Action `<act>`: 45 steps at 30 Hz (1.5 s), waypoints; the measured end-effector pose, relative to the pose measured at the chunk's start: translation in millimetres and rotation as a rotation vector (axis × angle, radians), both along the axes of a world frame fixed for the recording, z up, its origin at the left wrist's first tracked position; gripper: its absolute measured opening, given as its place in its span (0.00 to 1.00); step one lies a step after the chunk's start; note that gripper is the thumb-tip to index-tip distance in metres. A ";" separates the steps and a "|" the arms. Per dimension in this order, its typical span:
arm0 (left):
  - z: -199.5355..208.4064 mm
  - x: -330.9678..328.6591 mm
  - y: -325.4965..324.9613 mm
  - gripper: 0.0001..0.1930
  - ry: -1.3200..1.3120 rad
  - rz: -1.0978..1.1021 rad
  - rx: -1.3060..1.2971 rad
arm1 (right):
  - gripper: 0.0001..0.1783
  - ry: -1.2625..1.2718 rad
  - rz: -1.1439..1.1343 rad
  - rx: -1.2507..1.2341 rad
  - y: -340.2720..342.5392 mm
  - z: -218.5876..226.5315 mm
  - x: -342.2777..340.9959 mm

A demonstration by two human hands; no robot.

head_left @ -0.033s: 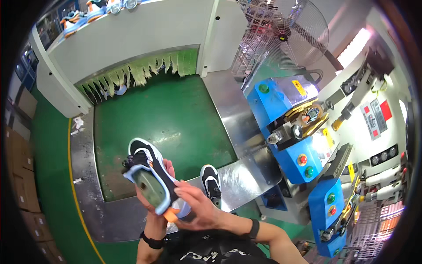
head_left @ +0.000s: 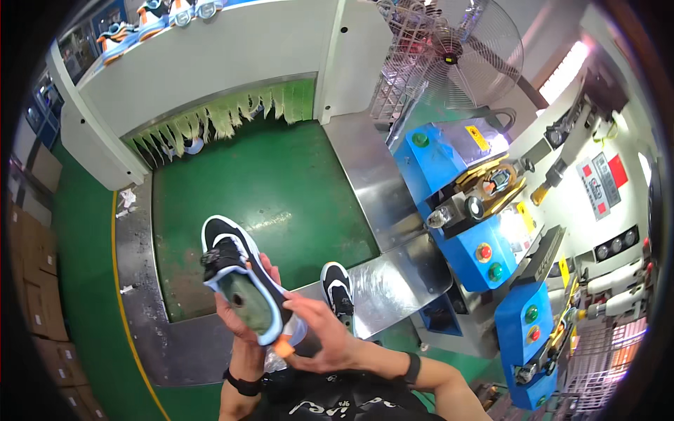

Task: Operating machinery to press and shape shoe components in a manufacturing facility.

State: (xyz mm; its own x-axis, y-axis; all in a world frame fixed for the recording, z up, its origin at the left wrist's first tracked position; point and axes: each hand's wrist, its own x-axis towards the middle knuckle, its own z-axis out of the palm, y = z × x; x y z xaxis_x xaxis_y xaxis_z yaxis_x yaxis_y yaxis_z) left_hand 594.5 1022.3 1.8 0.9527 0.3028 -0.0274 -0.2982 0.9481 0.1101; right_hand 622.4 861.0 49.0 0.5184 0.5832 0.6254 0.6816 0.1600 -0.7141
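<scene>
A black and white sneaker (head_left: 230, 237) with a pale blue collar and an orange heel tab (head_left: 283, 347) is held up in front of me, opening toward me and toe pointing away. My left hand (head_left: 242, 333) wraps it from below, fingertips showing past its right side. My right hand (head_left: 330, 337) is at the heel, fingers against the side and thumb near the orange tab. Some of its grip is hidden behind the shoe. A second sneaker (head_left: 338, 289), black and white, stands on the metal edge (head_left: 393, 281) just right of my hands.
A green conveyor belt (head_left: 260, 189) runs under a ragged fringe curtain (head_left: 217, 116), with shoes partly visible behind it. More sneakers (head_left: 151, 21) line the top of the white housing. At right stands a blue machine (head_left: 463, 259) with buttons; a fan (head_left: 449, 59) is behind it.
The held sneaker has tilted slightly, its opening and heel shifting right and down. My right hand has slid a little down and right along the heel, its fingers less curled.
</scene>
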 end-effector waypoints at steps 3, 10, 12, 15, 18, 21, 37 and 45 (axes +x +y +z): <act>13.4 -5.2 -24.2 0.32 -0.049 -0.228 0.095 | 0.41 0.316 -0.066 -0.044 -39.3 19.1 -11.1; 34.6 -4.8 -121.6 0.32 0.182 -0.451 0.009 | 0.36 0.122 -0.197 -0.109 -139.5 55.1 -29.1; 41.3 -4.9 -139.5 0.30 0.323 -0.495 0.031 | 0.34 0.314 -0.165 -0.134 -167.4 58.7 -31.2; 50.4 -6.1 -161.5 0.27 0.347 -0.567 0.161 | 0.31 0.273 -0.162 -0.037 -197.7 60.7 -27.7; 56.7 -6.3 -179.4 0.27 0.375 -0.621 0.296 | 0.30 0.576 -0.236 0.099 -211.9 61.8 -17.2; 59.0 -5.0 -193.2 0.28 0.298 -0.684 0.433 | 0.21 0.488 -0.448 0.050 -215.6 59.7 -3.9; 46.0 4.5 -256.9 0.27 0.373 -0.659 0.755 | 0.32 0.836 -0.249 0.033 -300.6 22.1 -26.6; 30.2 33.2 -344.5 0.29 0.275 -0.618 0.855 | 0.25 0.716 -0.589 -0.017 -359.5 19.8 -25.1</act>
State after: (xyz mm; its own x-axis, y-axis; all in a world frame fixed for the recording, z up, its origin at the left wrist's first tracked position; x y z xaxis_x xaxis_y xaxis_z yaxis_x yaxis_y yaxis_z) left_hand 627.7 677.8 32.0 0.9403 -0.2063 -0.2706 0.3391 0.5038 0.7945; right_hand 597.2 501.5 68.9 0.9934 0.1094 0.0356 0.0452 -0.0867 -0.9952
